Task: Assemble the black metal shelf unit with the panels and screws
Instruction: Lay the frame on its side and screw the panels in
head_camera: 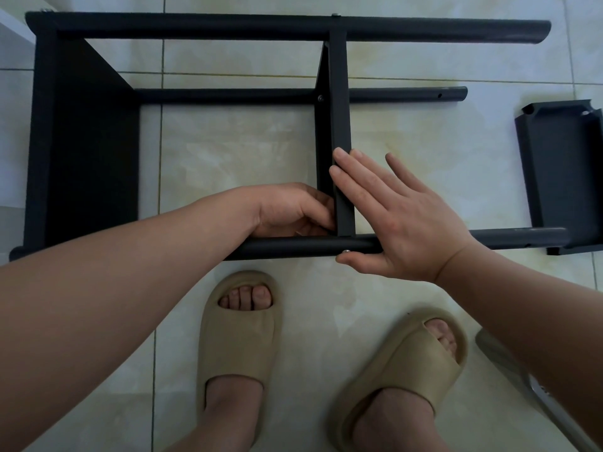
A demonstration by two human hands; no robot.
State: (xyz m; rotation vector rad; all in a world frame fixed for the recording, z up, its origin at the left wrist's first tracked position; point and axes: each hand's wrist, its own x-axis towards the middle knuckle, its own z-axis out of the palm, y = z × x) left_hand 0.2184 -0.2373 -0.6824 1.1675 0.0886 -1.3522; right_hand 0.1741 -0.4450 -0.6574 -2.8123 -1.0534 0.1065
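The black metal shelf frame (182,27) lies on its side on the tiled floor, with a panel fixed at its left end (85,132). A middle panel (339,102) stands upright between the posts. My left hand (293,210) grips this panel's near lower edge from the left, fingers curled behind it. My right hand (388,216) lies flat with straight fingers against the panel's right face and over the near post (293,246). Its thumb touches a silver screw (346,252) in that post.
A loose black panel (561,171) leans at the right end of the near post. A second, shorter post (228,94) runs behind. My feet in tan slippers (238,334) stand close to the frame. A grey object (509,363) lies at the lower right.
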